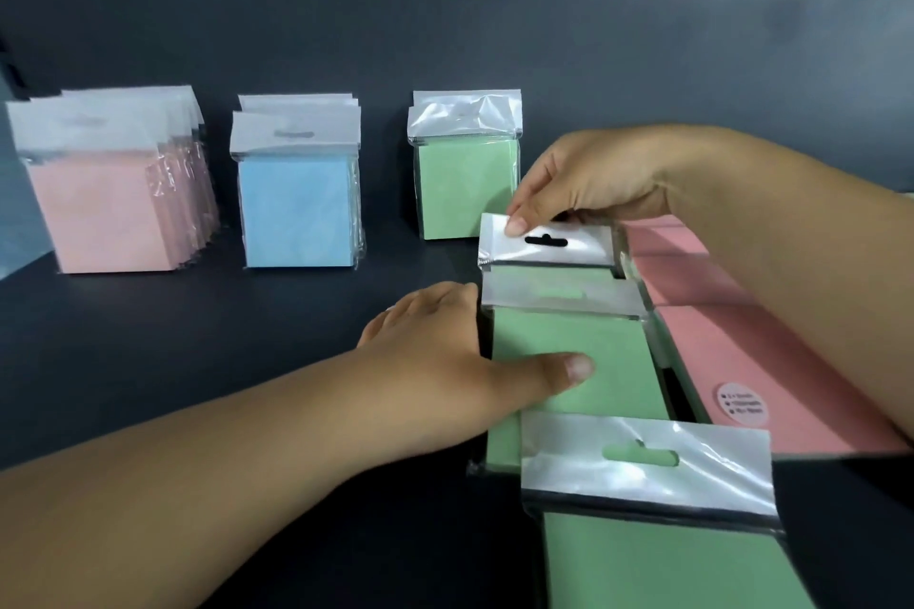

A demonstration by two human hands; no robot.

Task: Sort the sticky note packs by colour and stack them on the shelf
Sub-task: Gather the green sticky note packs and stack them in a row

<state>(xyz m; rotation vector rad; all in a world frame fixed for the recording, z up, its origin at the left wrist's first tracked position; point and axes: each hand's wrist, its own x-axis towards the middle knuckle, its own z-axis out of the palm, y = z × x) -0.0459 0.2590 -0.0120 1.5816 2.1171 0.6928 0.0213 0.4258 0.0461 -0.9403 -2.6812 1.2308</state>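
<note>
Loose green sticky note packs [569, 351] lie overlapped on the dark shelf [198, 336], right of the standing green stack [467, 173]. Right hand [588, 183] pinches one pack's header [544, 242]; left hand [445, 361] clasps another. Slippery wrappers could slide and topple the loose row.

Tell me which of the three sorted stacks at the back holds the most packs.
The pink stack at far left: many packs fan out behind its front one. The blue stack and the green stack each show only a few header edges.
</note>
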